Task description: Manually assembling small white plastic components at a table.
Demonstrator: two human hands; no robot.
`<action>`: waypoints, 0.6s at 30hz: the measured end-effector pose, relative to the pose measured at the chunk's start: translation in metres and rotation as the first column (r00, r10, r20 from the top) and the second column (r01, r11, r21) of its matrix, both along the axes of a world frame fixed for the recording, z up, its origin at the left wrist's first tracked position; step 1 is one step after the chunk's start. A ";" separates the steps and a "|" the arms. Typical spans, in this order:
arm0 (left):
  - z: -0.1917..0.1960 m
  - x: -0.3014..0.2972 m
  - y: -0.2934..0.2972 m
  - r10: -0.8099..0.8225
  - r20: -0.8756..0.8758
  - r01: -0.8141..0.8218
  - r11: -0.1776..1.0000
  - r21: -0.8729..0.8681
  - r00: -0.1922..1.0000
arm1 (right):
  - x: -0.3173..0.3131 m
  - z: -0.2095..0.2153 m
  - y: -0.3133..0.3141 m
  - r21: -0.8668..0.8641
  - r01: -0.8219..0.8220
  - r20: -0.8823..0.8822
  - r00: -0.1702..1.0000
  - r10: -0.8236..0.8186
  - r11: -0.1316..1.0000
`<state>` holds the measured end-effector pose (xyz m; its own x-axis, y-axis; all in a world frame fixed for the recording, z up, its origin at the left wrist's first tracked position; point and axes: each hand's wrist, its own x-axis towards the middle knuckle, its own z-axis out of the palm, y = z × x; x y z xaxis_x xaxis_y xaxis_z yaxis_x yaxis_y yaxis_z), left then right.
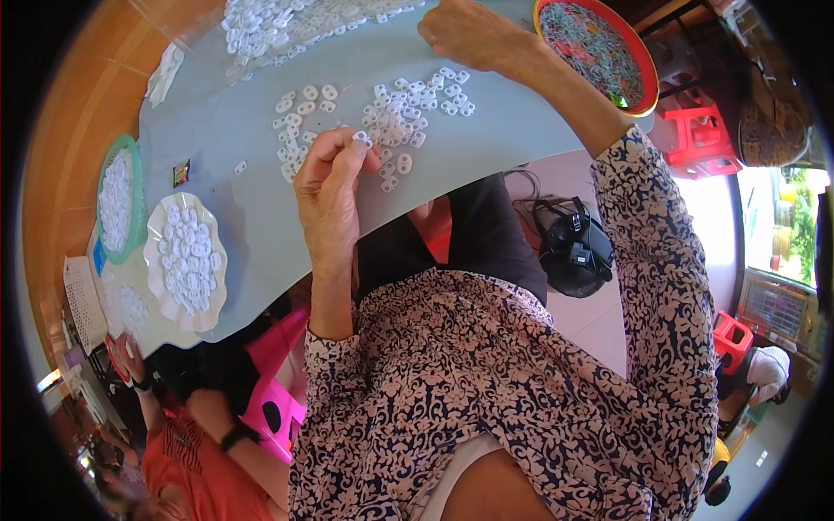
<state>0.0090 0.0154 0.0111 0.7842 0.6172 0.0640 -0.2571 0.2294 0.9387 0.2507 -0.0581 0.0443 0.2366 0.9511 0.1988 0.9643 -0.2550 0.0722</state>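
Note:
My left hand (332, 193) is closed near the table's front edge, with a small white two-holed plastic piece (361, 138) pinched between thumb and fingertips. Beyond it spreads a loose pile of the same white pieces (401, 115), and a smaller group (306, 108) lies just to its left. My right arm reaches to the far side, where my right hand (469, 36) is curled closed over the table, partly cut off by the upper edge; what its fingers hold, if anything, is hidden. Right of that hand sits a red basin (647, 65) full of small thin grey parts.
At the far left lies a heap of white pieces (252, 28). A scalloped cream dish (215, 300) and a green basket (137, 187) hold more. A small dark wrapped packet (181, 173) lies nearby. A person in red (187, 460) works at lower left. Red stools (702, 139) stand to the right.

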 end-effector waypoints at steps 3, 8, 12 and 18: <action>0.001 0.003 -0.006 0.027 0.031 -0.027 0.999 -0.019 0.999 | 0.021 -0.014 0.006 -0.241 -0.109 0.368 0.909 0.195 0.964; -0.002 -0.001 -0.002 0.036 0.016 -0.035 0.998 -0.042 0.999 | -0.036 0.018 -0.008 0.358 -0.093 -0.545 0.787 0.289 0.929; 0.000 0.002 -0.002 0.035 0.000 -0.035 0.998 -0.054 0.999 | -0.055 0.018 -0.013 0.158 0.089 -0.888 0.448 0.102 0.983; 0.003 0.005 -0.001 0.055 -0.018 -0.057 0.995 -0.083 0.998 | -0.094 0.010 -0.019 0.259 0.245 -0.966 0.066 0.250 0.934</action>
<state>0.0137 0.0146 0.0145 0.7488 0.6628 -0.0016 -0.2574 0.2930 0.9208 0.1567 -0.0772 0.0548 0.4409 0.8974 0.0178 0.0712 -0.0152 -0.9973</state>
